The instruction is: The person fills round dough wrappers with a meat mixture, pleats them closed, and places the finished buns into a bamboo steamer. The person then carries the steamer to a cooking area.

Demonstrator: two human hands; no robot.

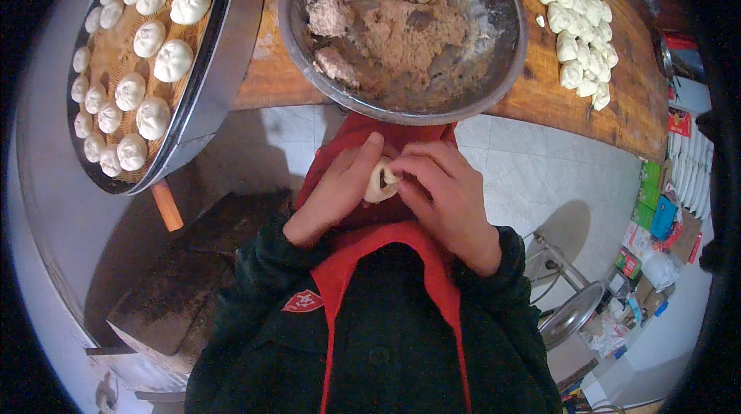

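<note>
A half-closed dough bun [379, 185] is held between my two hands, in front of the red apron. My left hand [341, 185] cups it from the left, thumb pointing up. The fingers of my right hand [443, 191] pinch the folded edge of the dough, where a small dark opening still shows. Just beyond my hands a large metal bowl [517, 67] holds ground meat filling [405, 20]. To the left, pleated buns [173, 61] sit apart on a round woven steamer mat [116, 14]. Pale dough pieces [579, 26] lie clustered on the right of the wooden table.
The wooden table [625, 101] ends just past my hands. A steamer's metal wall [231, 49] stands at left, a wooden handle [167, 205] jutting below it. On the tiled floor at right stands a metal-framed stool [573, 313], near boxes and packages [648, 200] along the wall.
</note>
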